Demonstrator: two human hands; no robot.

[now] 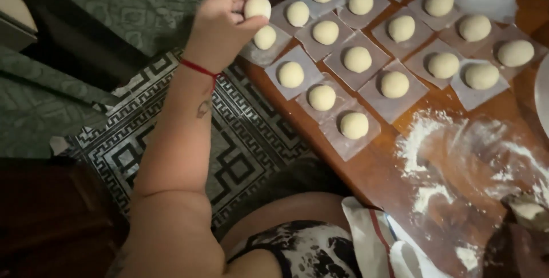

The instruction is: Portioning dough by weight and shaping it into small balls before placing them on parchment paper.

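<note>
The fingers [251, 24] of the left hand [226, 18] are curled lightly round a pale dough ball [257, 7], thumb beneath and fingertips above, closed just enough to carry it. The ball hangs over the near corner of the wooden table [372, 169], directly above another ball [265, 37] that sits on a small paper square [254, 55]. A red cord [197, 68] circles the wrist.

From where I stand, the risk looks plain: soft dough held this way can dent under the thumb or cling to the skin, and if it slips it may land on the ball below and the two stick together. The paper square at the corner juts over the table edge, so a nudge from the wrist could tip it onto the patterned rug [240, 141].

Beyond lie rows of dough balls [357, 59] on their own squares, packed close, sheets overlapping; a careless sleeve or forearm could drag several at once. Loose flour [423, 141] is smeared on the bare wood nearer the person. The right hand is out of sight; at the lower right edge something doughy [529, 209] shows, too dark to make out.
</note>
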